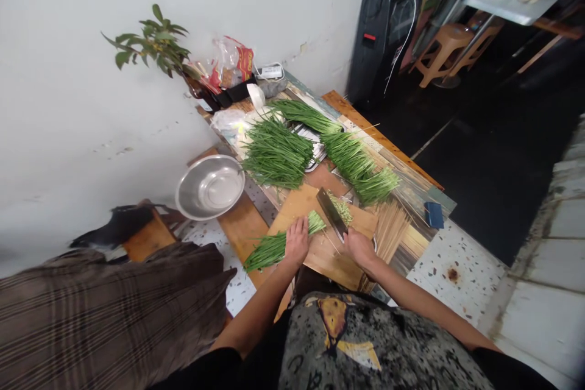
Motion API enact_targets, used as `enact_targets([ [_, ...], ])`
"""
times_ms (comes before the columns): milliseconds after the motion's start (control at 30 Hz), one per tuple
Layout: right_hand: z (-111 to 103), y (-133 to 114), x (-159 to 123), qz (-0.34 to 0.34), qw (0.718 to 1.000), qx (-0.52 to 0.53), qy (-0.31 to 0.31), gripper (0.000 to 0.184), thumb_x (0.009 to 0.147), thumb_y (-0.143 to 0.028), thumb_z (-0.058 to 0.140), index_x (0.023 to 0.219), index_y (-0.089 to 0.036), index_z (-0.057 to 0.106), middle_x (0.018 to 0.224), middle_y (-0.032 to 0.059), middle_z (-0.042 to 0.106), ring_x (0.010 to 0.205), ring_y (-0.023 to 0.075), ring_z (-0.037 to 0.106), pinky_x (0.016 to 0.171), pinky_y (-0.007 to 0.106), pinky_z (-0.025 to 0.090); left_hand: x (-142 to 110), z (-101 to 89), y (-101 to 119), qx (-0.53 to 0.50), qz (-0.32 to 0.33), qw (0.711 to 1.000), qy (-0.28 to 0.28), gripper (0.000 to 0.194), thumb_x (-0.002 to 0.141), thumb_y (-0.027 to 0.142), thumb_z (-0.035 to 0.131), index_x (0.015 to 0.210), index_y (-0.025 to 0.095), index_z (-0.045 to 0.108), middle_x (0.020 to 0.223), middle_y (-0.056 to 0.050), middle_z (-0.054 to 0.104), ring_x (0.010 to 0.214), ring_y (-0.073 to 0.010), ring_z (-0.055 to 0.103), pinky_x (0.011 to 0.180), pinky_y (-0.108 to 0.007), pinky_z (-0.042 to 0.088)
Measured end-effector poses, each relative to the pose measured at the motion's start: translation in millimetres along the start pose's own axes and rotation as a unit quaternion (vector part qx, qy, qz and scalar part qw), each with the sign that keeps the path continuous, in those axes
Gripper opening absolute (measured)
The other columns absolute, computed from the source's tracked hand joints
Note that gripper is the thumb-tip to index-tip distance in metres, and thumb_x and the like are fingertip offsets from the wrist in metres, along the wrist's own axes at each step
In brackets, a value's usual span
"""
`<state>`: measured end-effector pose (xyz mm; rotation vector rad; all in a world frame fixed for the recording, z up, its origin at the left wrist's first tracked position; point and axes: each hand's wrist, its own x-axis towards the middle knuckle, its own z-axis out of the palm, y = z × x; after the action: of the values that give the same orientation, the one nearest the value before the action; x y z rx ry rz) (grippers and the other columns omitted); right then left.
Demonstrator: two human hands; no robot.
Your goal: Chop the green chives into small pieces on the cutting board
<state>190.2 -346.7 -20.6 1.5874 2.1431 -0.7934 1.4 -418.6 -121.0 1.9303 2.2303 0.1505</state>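
Note:
My left hand presses down, fingers curled, on a bundle of green chives lying across a wooden cutting board. My right hand is closed round the handle of a cleaver, whose blade rests at the cut end of the bundle. A small heap of chopped chives lies just beyond the blade on the board.
Larger piles of uncut chives cover the low table, partly over a metal tray. A steel bowl stands at the left, bamboo skewers at the right. A potted plant and bags stand by the wall.

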Motion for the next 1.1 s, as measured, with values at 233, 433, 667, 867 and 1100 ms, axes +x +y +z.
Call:
enact_targets([
  [233,-11.2,22.1,-20.3,-0.007,0.999,0.0,0.033,0.029,0.098,-0.029,0.031,0.101,-0.012,0.055,0.088,0.0128,0.069,0.08,0.0201,0.066,0.063,0.026,0.037,15.7,-11.0,-5.4,-0.019,-0.058,0.996,0.061,0.053,0.09,0.035,0.049,0.136,0.01,0.042,0.127,-0.02,0.052,0.116,-0.031,0.048,0.096,-0.045,0.041],
  [433,-28.4,45.6,-39.2,0.049,0.991,-0.007,0.126,0.028,0.098,-0.031,0.031,0.096,-0.013,0.053,0.08,0.0104,0.067,0.07,0.0185,0.064,0.055,0.025,0.028,62.5,-23.3,23.2,-0.036,-0.091,0.992,0.084,0.056,0.09,0.036,0.048,0.138,0.008,0.038,0.131,-0.022,0.048,0.117,-0.0325,0.047,0.097,-0.046,0.04],
  [667,-42.6,51.4,-55.5,0.082,0.975,-0.07,0.192,0.029,0.098,-0.032,0.032,0.098,-0.012,0.053,0.076,0.0096,0.065,0.063,0.0183,0.06,0.052,0.026,0.024,88.6,-33.8,30.1,-0.063,-0.1,0.993,0.008,0.083,0.081,0.048,0.056,0.144,0.005,0.022,0.139,-0.024,0.042,0.128,-0.0331,0.038,0.106,-0.047,0.028],
  [867,-30.7,7.2,-57.2,-0.049,0.992,-0.079,0.082,0.032,0.098,-0.031,0.026,0.099,-0.014,0.053,0.079,0.0098,0.067,0.069,0.0195,0.063,0.055,0.026,0.032,15.4,-39.3,-8.6,-0.021,-0.16,0.986,0.027,0.107,0.065,0.065,0.062,0.144,0.006,0.021,0.142,-0.024,0.037,0.132,-0.0369,0.031,0.11,-0.054,0.018],
  [1100,-11.3,-42.4,-31.1,-0.146,0.984,-0.1,-0.022,0.029,0.096,-0.022,0.032,0.107,-0.01,0.055,0.092,0.0142,0.069,0.078,0.0227,0.067,0.064,0.026,0.042,-16.6,-27.4,-13.0,0.009,-0.148,0.989,0.007,0.065,0.086,0.041,0.049,0.14,0.006,0.036,0.124,-0.022,0.053,0.113,-0.0342,0.048,0.094,-0.046,0.039],
])
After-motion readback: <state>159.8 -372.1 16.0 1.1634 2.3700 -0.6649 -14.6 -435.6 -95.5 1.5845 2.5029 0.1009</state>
